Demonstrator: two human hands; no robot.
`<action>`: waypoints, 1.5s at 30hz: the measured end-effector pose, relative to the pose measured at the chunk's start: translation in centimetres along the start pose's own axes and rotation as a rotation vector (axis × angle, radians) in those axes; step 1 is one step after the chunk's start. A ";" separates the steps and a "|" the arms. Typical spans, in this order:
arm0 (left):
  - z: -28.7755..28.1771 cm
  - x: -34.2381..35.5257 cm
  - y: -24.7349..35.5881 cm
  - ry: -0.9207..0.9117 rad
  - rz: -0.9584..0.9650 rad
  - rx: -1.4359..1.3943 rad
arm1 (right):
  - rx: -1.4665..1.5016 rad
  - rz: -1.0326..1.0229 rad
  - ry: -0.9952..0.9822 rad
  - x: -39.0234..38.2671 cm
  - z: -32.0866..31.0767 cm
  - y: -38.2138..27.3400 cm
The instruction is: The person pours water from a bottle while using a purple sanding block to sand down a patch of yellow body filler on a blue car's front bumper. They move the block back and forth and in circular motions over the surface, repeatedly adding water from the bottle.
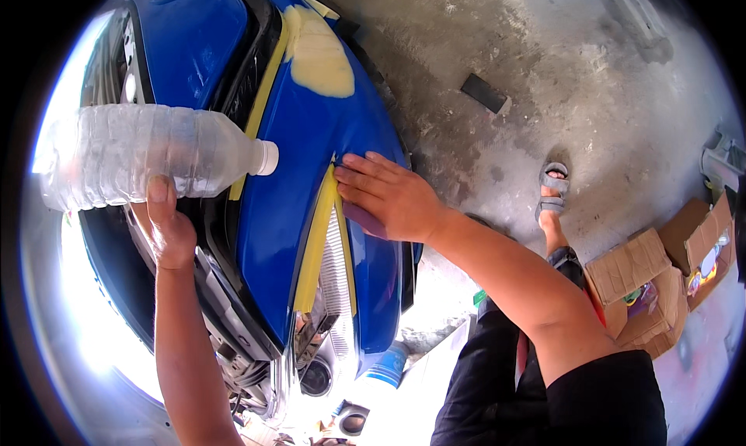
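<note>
My left hand grips a large clear plastic bottle from below, its thumb pressed on the near side. The bottle lies sideways in the air, its white cap pointing right. My right hand lies palm down on a blue car fender, fingers together over a purple, pad-like piece. Only that pad's lower edge shows under the palm. Yellow masking tape borders the headlight opening beside the fingers. Farther up the fender is a smooth, cream-yellow filler patch.
On the concrete floor lies a dark rectangular block. My sandalled foot stands at right, near open cardboard boxes holding assorted items. A blue bucket sits below the car's front. Black trim runs beside the fender.
</note>
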State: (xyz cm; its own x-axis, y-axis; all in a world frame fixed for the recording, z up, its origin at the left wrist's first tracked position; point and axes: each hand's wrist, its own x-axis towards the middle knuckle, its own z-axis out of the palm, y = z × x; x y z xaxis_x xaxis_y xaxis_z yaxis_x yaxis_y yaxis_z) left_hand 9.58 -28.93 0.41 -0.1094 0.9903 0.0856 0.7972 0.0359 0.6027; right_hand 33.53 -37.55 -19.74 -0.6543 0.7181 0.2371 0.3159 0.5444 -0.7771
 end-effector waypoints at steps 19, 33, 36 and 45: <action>-0.9 0.1 -0.4 -0.172 0.010 -0.145 | 0.223 -0.025 -0.156 -10.2 1.4 -12.6; 0.2 -0.3 0.9 -0.040 -0.033 -0.220 | 0.517 0.950 0.055 2.0 -4.6 -3.1; -0.6 -0.5 0.3 -0.088 -0.064 -0.219 | 0.511 0.977 0.102 3.9 -3.6 -3.1; -0.3 -0.2 0.8 -0.091 0.102 -0.089 | 0.256 0.946 0.204 5.6 -1.6 -4.4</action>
State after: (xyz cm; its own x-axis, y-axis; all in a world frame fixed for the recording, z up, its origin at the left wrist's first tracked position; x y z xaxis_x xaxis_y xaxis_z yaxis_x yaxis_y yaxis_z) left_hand 10.06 -29.12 1.18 0.0269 0.9965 0.0795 0.7452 -0.0730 0.6628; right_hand 29.57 -35.21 -14.01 -0.0721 0.8812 -0.4672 0.4723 -0.3824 -0.7942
